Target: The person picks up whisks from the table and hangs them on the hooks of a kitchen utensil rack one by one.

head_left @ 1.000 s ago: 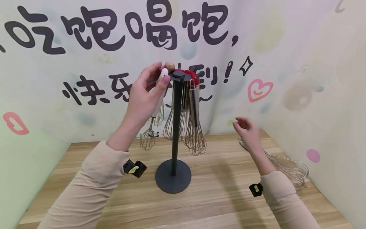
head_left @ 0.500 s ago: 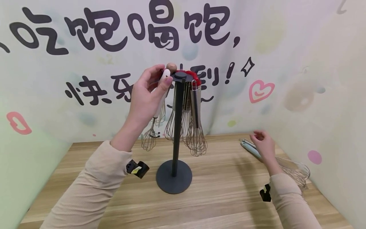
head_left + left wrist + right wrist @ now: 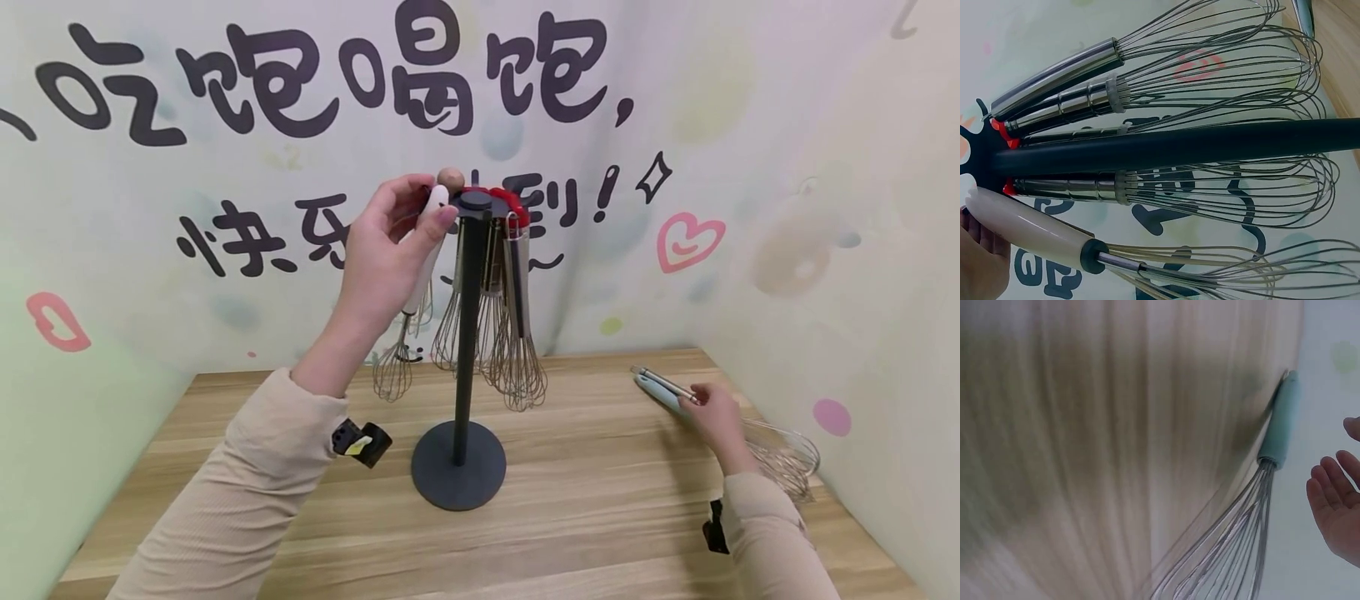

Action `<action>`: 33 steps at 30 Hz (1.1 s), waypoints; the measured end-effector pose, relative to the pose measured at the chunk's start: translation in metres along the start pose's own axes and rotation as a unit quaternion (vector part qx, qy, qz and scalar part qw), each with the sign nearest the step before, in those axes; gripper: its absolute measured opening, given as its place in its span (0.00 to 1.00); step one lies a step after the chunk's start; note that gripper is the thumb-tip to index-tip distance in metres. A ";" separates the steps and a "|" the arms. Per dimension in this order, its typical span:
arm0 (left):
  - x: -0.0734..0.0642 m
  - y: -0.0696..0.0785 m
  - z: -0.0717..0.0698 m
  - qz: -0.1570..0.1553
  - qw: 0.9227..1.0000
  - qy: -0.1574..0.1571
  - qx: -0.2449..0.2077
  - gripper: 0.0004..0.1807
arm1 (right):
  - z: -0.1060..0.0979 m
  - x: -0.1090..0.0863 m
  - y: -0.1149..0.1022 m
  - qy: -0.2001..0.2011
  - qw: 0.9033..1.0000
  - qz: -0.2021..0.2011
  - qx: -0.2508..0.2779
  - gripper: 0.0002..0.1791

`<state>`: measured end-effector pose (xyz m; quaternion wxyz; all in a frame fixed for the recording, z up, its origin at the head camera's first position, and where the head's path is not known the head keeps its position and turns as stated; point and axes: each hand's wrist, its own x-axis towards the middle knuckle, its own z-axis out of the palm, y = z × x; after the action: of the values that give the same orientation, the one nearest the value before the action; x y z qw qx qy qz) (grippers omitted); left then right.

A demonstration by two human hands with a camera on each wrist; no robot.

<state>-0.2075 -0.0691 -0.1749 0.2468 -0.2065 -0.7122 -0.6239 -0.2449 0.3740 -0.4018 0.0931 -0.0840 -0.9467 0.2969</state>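
My left hand (image 3: 378, 267) pinches the top of a white-handled whisk (image 3: 1035, 228) at the hook ring of a dark upright stand (image 3: 459, 467). That whisk hangs wires down; whether its loop is on a hook is hidden. Several metal-handled whisks (image 3: 517, 283) hang from the stand by red loops. At the right, my right hand (image 3: 716, 421) is just over two whisks on the table: one with a light blue handle (image 3: 657, 392), another with a slim metal handle (image 3: 670, 380). In the right wrist view its fingers (image 3: 1333, 487) are loosely bent, apart from the blue-handled whisk.
A wooden table (image 3: 585, 517) bears the stand near its middle. Behind and at the sides stand pale walls (image 3: 750, 167) with printed characters. A brown wooden knob (image 3: 451, 178) shows behind the white handle.
My right hand has moved right and down, to the whisks lying on the table. The left hand keeps its hold on the white-handled whisk at the stand.
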 end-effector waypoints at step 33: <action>-0.006 0.004 0.016 0.051 0.996 0.067 0.016 0.24 | 0.017 0.003 0.021 -0.029 0.993 -0.047 -0.103 0.23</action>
<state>-0.2016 -0.0524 -0.1772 0.3290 -0.1963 -0.6922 -0.6117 -0.2490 0.3825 -0.4270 0.0706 -0.0402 -0.9775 0.1949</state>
